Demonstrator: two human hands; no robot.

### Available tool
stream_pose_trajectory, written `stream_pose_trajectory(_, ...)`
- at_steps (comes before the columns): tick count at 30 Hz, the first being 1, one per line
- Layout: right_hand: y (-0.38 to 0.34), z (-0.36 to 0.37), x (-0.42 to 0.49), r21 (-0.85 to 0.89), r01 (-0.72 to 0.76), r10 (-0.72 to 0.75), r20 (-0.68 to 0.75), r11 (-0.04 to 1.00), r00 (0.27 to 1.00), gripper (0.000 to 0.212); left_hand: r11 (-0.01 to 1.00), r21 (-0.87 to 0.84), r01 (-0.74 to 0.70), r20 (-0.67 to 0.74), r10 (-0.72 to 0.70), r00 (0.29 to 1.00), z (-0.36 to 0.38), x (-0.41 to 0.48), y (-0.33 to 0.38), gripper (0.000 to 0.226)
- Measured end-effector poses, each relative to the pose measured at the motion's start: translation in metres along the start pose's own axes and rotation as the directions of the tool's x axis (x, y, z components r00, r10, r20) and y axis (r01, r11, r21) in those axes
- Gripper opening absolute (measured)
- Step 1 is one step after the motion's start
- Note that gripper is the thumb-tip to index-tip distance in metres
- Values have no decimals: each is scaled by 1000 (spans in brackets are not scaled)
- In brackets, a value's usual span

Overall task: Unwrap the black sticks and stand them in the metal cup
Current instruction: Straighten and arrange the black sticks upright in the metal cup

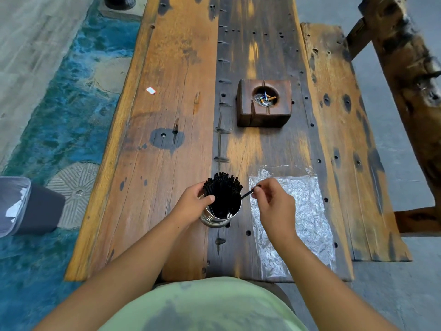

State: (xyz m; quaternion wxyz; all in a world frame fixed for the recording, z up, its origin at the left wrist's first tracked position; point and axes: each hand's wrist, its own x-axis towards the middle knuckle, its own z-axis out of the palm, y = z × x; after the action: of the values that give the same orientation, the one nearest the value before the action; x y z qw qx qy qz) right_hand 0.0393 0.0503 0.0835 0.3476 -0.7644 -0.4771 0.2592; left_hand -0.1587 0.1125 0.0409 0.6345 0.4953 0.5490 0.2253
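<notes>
- Grips the metal cup [220,217] round its left wall with the left hand [191,205], thumb curled over the rim, steadying it near the front edge of the bench [167,91].
- Holds in that cup a dense bundle of black sticks [223,191], standing upright and fanning a little, tips well above the rim.
- Pinches one loose black stick [248,193] between thumb and fingertips of the right hand [272,203], remaining fingers loosely curled.
- Carries that stick on a slant: long axis running from the pinching fingertips down and to the left, free end right at the right-hand edge of the bundle (whether touching it or just short is too fine to tell).
- Puts the cup directly to the left of the right hand and near it. With the left hand taken up by the cup, that makes the right hand the only one free to feed the stick in.
- Reads as the insertion step, late in the task, judging by the full cup and by the clear plastic wrapper [298,211] lying flat and apparently empty on the bench just right of the cup, partly under the right hand.
- Calls next, as a judgement, for tipping the stick from its slant toward upright and sliding its lower end into a gap on the right side of the bundle. Risks catching on neighbouring tips there, since the sticks are packed tightly.
- Has a wooden ashtray [264,102] with cigarette butts farther back on the bench, well apart from both hands.
</notes>
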Motion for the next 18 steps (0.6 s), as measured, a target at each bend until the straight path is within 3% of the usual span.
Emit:
stream_pose_trajectory(8,-2,20,9,-217,123,-94,142,968,985,8,1000,8,5,12,-5,1000,1,1,-4,35)
stream_pose_trajectory(14,5,25,9,-84,103,-87,170,991,982,11,1000,27,3,16,-3,1000,2,2,-7,32)
stream_pose_trajectory(18,15,26,3,38,11,-22,282,999,959,46,998,68,8,6,-9,1000,3,2,-7,37)
